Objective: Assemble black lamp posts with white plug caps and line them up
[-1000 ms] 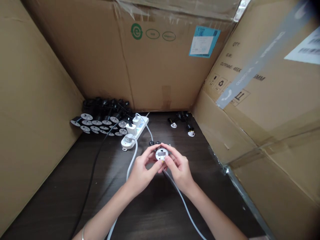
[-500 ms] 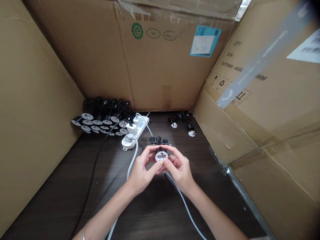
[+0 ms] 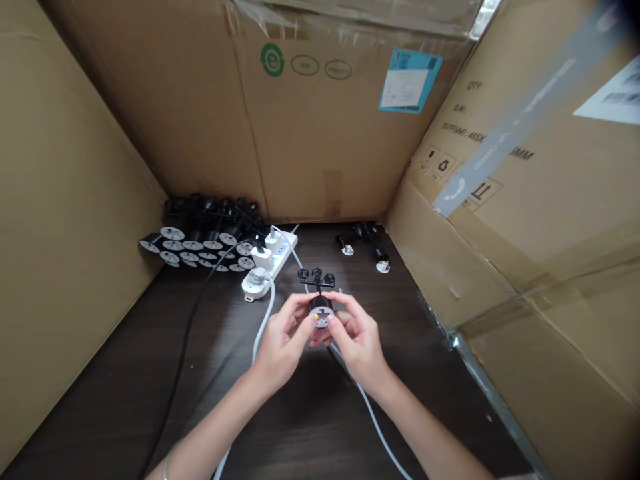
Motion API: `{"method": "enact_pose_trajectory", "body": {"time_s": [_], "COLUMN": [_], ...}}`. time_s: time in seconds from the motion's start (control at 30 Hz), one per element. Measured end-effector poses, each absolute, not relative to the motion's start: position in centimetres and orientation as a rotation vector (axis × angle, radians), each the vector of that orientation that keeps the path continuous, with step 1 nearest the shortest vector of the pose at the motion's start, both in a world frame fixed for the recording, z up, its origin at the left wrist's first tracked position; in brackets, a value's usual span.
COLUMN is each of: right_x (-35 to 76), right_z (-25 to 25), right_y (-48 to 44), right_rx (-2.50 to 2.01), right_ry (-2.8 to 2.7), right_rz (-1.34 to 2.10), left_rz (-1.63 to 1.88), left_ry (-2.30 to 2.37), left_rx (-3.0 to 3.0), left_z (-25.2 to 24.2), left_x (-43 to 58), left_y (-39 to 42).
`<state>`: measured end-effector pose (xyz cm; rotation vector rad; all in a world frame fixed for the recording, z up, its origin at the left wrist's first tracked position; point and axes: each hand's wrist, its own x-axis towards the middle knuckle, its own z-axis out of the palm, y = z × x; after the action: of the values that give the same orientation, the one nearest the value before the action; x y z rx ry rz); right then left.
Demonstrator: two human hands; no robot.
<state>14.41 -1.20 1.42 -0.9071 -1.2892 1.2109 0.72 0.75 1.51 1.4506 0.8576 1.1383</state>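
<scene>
Between both hands is a small black model lamp post [image 3: 321, 303] with a round white base face turned toward me and three black lamp heads at its far end. My left hand [image 3: 287, 337] grips its left side, the thumb resting on the white face. From the right, my right hand [image 3: 354, 337] pinches it the same way, thumb on the lower part of the face. A small yellow spot shows by the left thumb tip. The fingers underneath are partly hidden.
Stacked black pieces with white round ends [image 3: 200, 240] lie at the back left. A white power strip [image 3: 257, 287] with plugs and cables stands beside them. Two black pieces with loose white discs [image 3: 370, 240] lie at the back right. Cardboard boxes [image 3: 320, 153] wall the dark table [image 3: 225, 413].
The lamp post has tilted, so its lamp heads stand a little higher and more of its stem shows. Both thumbs have moved apart on the white face, the left one shifting left.
</scene>
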Motion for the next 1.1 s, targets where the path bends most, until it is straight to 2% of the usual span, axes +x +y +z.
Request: {"method": "enact_pose_trajectory", "body": {"time_s": [0.17, 0.57, 0.8, 1.1], "right_x": [14.31, 14.69, 14.85, 15.06], "right_z": [1.2, 1.1, 0.96, 1.17], "right_y": [-1.3, -1.16, -1.06, -0.83], "right_rx": [-0.871, -0.876, -0.855, -0.854], "right_ry": [-1.365, -1.724, -1.74, -1.797], "right_rz": [1.09, 0.386, 0.361, 0.26], "left_rz": [1.191, 1.206, 1.291, 1.31], "left_ry": [0.826, 0.845, 0.96, 0.935], "left_rx": [1.499, 1.725, 1.956, 1.933], "left_z": [1.34, 0.5, 0.75, 1.02], "left_x": [0.76, 0.29, -0.17, -0.04], "left_y": [0.76, 0.7, 1.04, 0.76]}}
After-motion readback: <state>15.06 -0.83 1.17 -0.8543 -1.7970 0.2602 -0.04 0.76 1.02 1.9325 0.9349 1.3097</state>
